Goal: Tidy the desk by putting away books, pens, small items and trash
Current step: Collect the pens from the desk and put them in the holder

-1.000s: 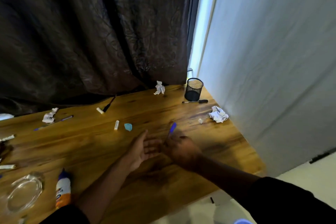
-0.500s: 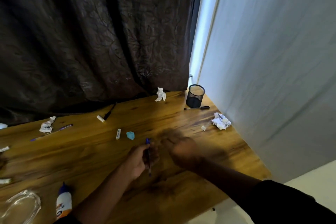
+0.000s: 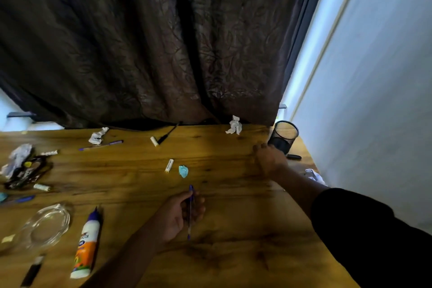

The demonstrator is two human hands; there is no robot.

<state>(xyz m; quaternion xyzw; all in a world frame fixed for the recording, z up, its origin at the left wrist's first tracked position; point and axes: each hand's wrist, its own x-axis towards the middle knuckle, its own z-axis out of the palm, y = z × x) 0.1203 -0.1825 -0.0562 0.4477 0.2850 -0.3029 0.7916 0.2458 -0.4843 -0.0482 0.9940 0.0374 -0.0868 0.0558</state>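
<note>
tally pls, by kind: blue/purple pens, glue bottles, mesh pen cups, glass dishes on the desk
Blue or purple pens: 3, one held in the left hand
Glue bottles: 1
Mesh pen cups: 1
Glass dishes: 1
Total: 6

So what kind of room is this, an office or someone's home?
Most likely a home study corner, though I can't be sure. A wooden desk stands against a dark patterned curtain, with a mesh pen cup in its corner and a glue bottle among scattered pens.
</note>
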